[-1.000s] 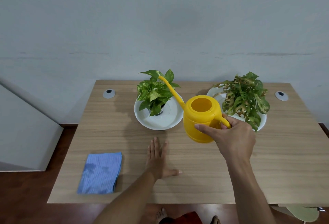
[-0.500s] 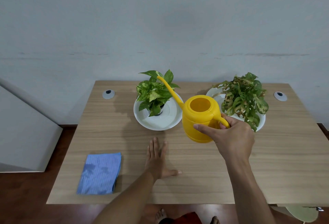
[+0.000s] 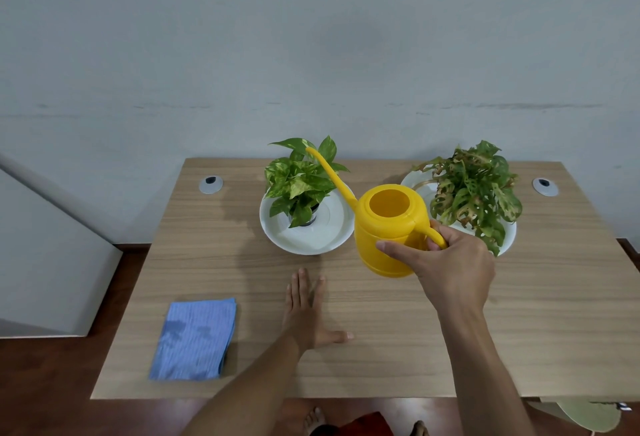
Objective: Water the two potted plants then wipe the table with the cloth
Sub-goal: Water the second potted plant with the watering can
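A yellow watering can [image 3: 388, 228] is held above the wooden table [image 3: 519, 314], between the two plants. My right hand [image 3: 446, 262] grips its handle, and its long spout reaches up-left over the leaves of the left potted plant [image 3: 301, 183], which stands in a white dish [image 3: 325, 238]. The right potted plant [image 3: 474, 190] with speckled leaves stands in its own white dish [image 3: 507, 238]. My left hand [image 3: 308, 311] lies flat on the table, fingers apart. A folded blue cloth [image 3: 195, 338] lies at the front left.
Two round grey cable grommets [image 3: 210, 184] [image 3: 544, 187] sit at the back corners. A grey wall rises right behind the table. A pale panel [image 3: 45, 262] stands on the floor to the left. My feet show under the front edge.
The watering can and my right hand have shifted slightly left, bringing the spout tip further over the left plant. My left hand and the cloth have not moved.
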Available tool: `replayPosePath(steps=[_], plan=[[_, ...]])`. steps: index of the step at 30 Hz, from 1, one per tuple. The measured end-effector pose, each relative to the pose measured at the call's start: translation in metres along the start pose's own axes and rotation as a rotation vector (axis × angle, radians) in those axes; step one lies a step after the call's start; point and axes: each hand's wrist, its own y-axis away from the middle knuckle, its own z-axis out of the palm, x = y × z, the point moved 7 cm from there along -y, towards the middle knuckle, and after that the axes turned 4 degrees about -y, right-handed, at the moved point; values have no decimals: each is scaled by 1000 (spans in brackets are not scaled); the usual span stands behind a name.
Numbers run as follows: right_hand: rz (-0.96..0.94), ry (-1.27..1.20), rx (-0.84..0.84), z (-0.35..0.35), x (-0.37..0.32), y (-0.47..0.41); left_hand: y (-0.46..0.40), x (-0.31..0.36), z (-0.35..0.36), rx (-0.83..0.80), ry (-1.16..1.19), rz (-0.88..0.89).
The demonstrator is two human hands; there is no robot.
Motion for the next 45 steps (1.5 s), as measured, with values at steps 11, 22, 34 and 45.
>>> replayPosePath(steps=[11, 22, 34, 45], plan=[[2, 6, -8, 1, -2, 0, 2, 1, -2, -11, 4, -20], [-11, -3, -20, 1, -2, -1, 1, 0, 0, -16, 6, -9], [-11, 25, -2, -2, 7, -8, 2, 1, -1, -13, -17, 1], [1, 30, 13, -6, 7, -6, 0, 1, 1, -18, -40, 5]])
